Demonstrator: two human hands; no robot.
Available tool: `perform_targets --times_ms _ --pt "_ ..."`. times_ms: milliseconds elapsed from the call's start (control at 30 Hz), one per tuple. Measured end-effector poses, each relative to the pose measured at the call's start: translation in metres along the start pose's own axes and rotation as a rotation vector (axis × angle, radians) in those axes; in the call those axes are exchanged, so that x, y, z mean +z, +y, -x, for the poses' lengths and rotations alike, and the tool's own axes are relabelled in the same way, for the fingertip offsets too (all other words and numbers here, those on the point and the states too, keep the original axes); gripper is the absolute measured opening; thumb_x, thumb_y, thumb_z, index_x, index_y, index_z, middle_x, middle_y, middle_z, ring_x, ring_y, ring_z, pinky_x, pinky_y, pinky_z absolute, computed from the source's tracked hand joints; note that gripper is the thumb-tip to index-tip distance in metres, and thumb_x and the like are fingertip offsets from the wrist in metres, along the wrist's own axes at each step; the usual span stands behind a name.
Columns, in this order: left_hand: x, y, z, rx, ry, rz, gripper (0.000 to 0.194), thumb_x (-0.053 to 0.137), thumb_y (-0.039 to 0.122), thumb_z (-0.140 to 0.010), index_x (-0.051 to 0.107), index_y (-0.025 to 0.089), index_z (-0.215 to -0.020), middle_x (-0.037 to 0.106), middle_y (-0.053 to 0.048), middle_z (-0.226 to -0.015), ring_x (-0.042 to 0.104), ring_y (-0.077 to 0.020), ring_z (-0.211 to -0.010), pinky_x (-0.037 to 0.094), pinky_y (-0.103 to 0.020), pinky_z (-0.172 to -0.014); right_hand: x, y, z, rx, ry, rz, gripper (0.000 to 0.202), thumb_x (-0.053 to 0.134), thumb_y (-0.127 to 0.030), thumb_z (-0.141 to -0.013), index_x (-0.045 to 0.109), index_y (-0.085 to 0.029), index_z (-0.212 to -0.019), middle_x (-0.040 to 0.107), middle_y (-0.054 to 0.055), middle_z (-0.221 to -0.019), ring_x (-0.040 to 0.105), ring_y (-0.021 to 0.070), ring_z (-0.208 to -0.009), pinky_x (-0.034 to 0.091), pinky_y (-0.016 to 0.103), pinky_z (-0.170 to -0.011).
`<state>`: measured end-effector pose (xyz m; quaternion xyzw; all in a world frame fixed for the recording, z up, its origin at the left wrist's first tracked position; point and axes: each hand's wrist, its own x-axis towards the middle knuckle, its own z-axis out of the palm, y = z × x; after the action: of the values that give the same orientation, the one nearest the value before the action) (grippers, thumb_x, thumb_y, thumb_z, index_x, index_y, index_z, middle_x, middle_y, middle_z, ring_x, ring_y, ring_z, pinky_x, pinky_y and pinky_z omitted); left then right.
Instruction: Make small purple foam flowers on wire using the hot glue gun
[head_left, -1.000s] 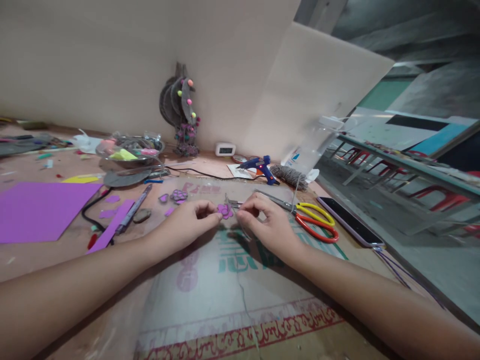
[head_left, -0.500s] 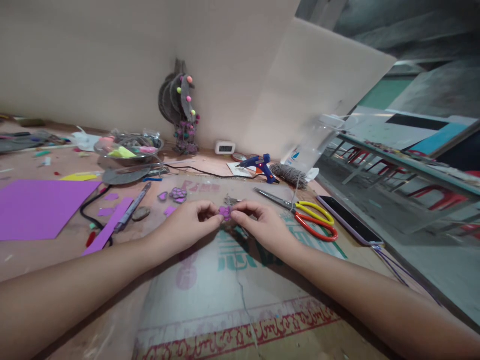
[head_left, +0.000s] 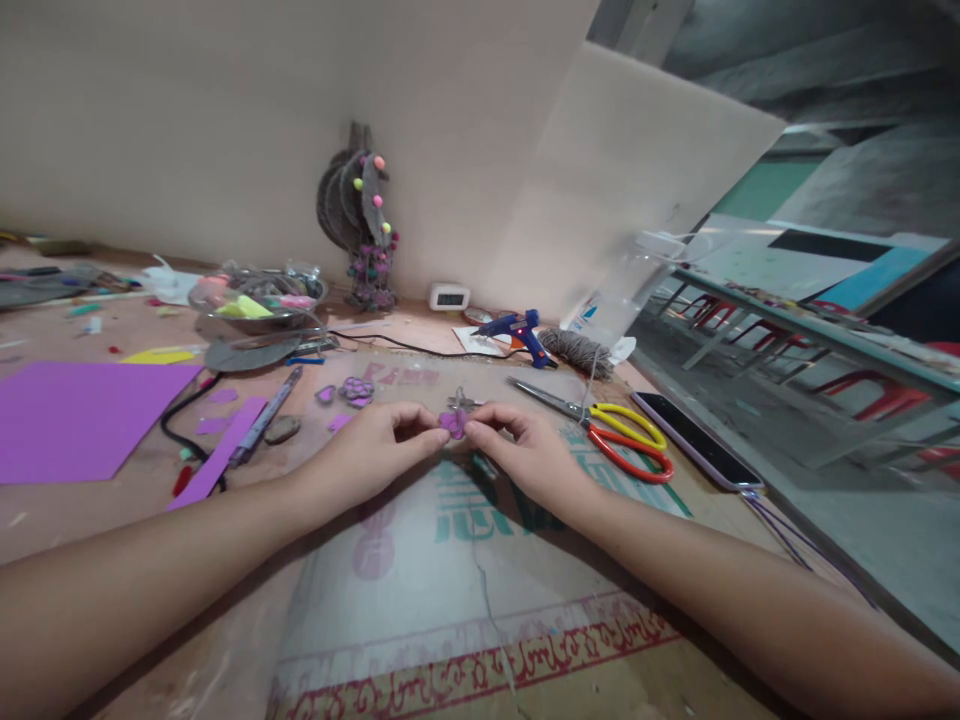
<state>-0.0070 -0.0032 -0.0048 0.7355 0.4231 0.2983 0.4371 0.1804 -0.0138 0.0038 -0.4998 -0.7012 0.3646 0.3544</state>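
Between my two hands, above the middle of the work surface, is a small purple flower-shaped piece [head_left: 453, 424] with a grey edge. My left hand [head_left: 397, 432] pinches its left side between thumb and fingers. On its other side, the thumb and fingers of my right hand [head_left: 517, 445] grip it too. A grey loop of yarn [head_left: 460, 398] shows just above the piece; whether it is joined to it I cannot tell. Left of my hands lie a purple flower with grey outlines [head_left: 356, 388] and a small heart-shaped piece [head_left: 325, 395].
Scissors [head_left: 592, 415] with yellow and red handles lie to the right, beside a phone [head_left: 697, 440]. Behind are a blue glue gun [head_left: 517, 330], grey yarn [head_left: 576, 350] and a small white clock [head_left: 450, 297]. A purple sheet [head_left: 82, 420], a pen [head_left: 266, 415] and a filled bowl [head_left: 255, 310] are left.
The purple piece has turned slightly between my fingertips, and the grey loop above it stands out more. Both hands stay in nearly the same place.
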Motion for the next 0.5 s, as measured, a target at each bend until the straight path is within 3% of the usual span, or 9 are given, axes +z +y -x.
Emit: perform_targets --times_ms 100,200,300,367,433,500 --pt "0.001 -0.002 0.001 0.03 -0.037 0.015 0.015 0.052 0.029 -0.079 0.062 0.019 -0.085 0.066 0.0 -0.082 0.06 -0.0162 -0.076 0.044 -0.025 -0.068 -0.001 0.002 -0.001 0.033 0.01 -0.074 0.017 0.053 -0.032 -0.08 0.057 -0.017 -0.074 0.057 -0.001 -0.065 0.052 0.0108 -0.059 0.043 0.023 -0.058" --pt "0.003 -0.005 0.003 0.065 0.038 -0.037 0.017 0.052 0.027 -0.081 0.059 0.019 -0.094 0.065 -0.002 -0.09 0.06 -0.0168 -0.082 0.045 -0.028 -0.073 -0.003 0.003 0.0 0.014 -0.023 -0.11 0.018 0.05 -0.033 -0.082 0.053 -0.018 -0.073 0.052 -0.002 -0.063 0.048 0.0098 -0.056 0.041 0.022 -0.056" --pt "0.004 -0.007 0.003 0.117 0.139 -0.055 0.031 0.046 0.021 -0.083 0.05 0.019 -0.114 0.06 -0.007 -0.11 0.059 -0.016 -0.09 0.046 -0.03 -0.08 -0.002 -0.002 0.004 -0.026 -0.09 -0.041 0.017 0.05 -0.029 -0.082 0.053 -0.017 -0.071 0.052 -0.001 -0.065 0.048 0.0101 -0.059 0.041 0.023 -0.058" --pt "0.004 -0.008 0.002 0.199 0.147 -0.069 0.041 0.044 0.015 -0.083 0.045 0.022 -0.124 0.051 -0.008 -0.128 0.054 -0.017 -0.107 0.043 -0.032 -0.09 -0.001 -0.005 0.007 -0.042 -0.124 0.031 0.016 0.05 -0.026 -0.083 0.054 -0.017 -0.07 0.053 -0.002 -0.064 0.048 0.0101 -0.06 0.041 0.023 -0.059" --pt "0.003 -0.008 0.002 0.271 0.124 -0.12 0.039 0.044 0.012 -0.081 0.053 0.024 -0.117 0.044 -0.006 -0.137 0.042 -0.0189 -0.123 0.037 -0.036 -0.1 0.0 -0.008 0.008 -0.06 -0.138 0.088 0.016 0.05 -0.025 -0.083 0.055 -0.017 -0.07 0.053 -0.002 -0.064 0.048 0.01 -0.059 0.041 0.022 -0.059" --pt "0.001 -0.007 0.002 0.272 0.103 -0.163 0.027 0.046 0.013 -0.079 0.062 0.023 -0.099 0.046 -0.004 -0.136 0.039 -0.0209 -0.127 0.031 -0.039 -0.105 0.0 -0.009 0.008 -0.079 -0.131 0.129 0.016 0.05 -0.023 -0.083 0.056 -0.017 -0.07 0.054 -0.002 -0.064 0.049 0.0105 -0.06 0.042 0.023 -0.06"
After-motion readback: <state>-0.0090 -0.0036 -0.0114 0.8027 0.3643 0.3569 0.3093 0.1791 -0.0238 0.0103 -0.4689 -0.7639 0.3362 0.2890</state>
